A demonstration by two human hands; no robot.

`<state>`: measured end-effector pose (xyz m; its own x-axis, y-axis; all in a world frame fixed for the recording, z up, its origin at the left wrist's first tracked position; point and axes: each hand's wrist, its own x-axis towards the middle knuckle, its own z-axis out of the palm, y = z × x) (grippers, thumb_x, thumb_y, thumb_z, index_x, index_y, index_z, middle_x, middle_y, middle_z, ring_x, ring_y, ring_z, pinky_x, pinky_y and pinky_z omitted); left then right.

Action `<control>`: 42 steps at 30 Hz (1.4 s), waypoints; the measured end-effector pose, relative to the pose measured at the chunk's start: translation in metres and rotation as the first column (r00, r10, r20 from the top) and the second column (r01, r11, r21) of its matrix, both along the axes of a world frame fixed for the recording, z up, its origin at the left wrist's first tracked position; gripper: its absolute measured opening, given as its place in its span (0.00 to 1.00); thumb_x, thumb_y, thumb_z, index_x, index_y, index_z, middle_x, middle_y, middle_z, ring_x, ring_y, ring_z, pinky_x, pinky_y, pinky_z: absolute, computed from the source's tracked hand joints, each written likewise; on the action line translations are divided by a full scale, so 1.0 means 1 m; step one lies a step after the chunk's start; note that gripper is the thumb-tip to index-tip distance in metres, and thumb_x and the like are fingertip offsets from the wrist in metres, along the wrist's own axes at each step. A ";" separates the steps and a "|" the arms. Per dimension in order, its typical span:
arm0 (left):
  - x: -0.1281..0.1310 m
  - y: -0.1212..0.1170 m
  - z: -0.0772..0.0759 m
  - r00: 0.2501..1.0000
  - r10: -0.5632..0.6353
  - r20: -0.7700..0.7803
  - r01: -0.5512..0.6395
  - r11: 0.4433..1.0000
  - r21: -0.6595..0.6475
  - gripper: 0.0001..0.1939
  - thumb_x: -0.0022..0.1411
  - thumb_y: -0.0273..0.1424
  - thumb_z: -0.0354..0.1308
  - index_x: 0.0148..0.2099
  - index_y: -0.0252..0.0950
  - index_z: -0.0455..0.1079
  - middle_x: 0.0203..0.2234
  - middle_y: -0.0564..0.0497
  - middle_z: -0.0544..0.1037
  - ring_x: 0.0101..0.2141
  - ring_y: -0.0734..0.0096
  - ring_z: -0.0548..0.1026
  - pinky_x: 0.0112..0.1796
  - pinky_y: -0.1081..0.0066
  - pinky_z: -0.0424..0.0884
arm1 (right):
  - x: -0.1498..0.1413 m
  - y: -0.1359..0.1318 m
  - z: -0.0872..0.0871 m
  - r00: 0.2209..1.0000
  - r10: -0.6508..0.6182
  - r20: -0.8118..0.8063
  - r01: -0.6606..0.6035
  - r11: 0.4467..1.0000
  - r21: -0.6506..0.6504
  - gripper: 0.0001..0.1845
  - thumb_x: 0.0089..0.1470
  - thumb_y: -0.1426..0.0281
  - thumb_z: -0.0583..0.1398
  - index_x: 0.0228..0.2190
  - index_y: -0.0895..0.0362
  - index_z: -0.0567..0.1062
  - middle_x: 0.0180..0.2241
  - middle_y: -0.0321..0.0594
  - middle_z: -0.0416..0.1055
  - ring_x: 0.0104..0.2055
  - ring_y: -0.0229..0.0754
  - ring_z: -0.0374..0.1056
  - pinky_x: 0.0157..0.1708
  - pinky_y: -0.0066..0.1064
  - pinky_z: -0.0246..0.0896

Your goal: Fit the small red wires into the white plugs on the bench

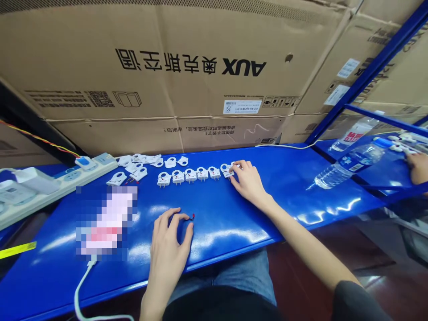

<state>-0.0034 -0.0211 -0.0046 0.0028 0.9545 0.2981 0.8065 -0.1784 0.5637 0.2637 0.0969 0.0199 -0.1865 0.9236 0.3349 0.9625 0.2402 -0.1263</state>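
Note:
A row of several small white plug housings (190, 175), each with a ring-shaped top and metal prongs, lies on the blue table (234, 223). My right hand (248, 180) is at the right end of the row, thumb and fingers closed around the last white plug housing (227, 171). Nearer the table's front edge, my left hand (170, 238) rests with its fingers curved and apart. A small part with a red tip and dark wire (193, 216) lies by its index fingertip; whether they touch is unclear.
More white housings (135, 165) lie loosely at the back left. A power strip (67, 183), a blurred-out object (109, 218) and its white cable (78, 285) are on the left. Water bottles (347, 167), a blue frame (368, 73) and another person's hand (418, 167) are at right. Cardboard (200, 26) stands behind.

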 end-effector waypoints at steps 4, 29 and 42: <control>0.000 -0.001 0.000 1.000 0.002 0.006 -0.002 1.000 -0.001 0.11 0.69 0.40 0.53 0.46 0.42 0.73 0.54 0.45 0.73 0.56 0.49 0.69 0.53 0.50 0.71 | -0.004 -0.007 0.004 0.992 0.084 -0.098 -0.072 0.991 0.116 0.10 0.64 0.68 0.58 0.45 0.55 0.77 0.54 0.50 0.70 0.53 0.54 0.65 0.49 0.45 0.64; -0.001 0.003 -0.002 0.989 -0.040 0.144 0.035 0.999 0.034 0.13 0.69 0.44 0.55 0.41 0.45 0.77 0.50 0.49 0.78 0.53 0.55 0.74 0.66 0.42 0.56 | -0.057 -0.057 -0.006 0.687 0.727 0.018 -0.709 0.664 0.236 0.08 0.64 0.69 0.57 0.39 0.53 0.78 0.53 0.41 0.78 0.42 0.40 0.72 0.38 0.33 0.62; -0.003 0.003 0.002 0.976 -0.037 0.217 0.027 0.998 0.052 0.12 0.67 0.44 0.58 0.39 0.44 0.78 0.45 0.49 0.80 0.48 0.56 0.76 0.61 0.45 0.63 | -0.058 -0.054 -0.009 0.693 0.720 0.014 -0.677 0.645 0.354 0.05 0.62 0.69 0.60 0.37 0.54 0.78 0.50 0.41 0.79 0.39 0.39 0.70 0.35 0.33 0.60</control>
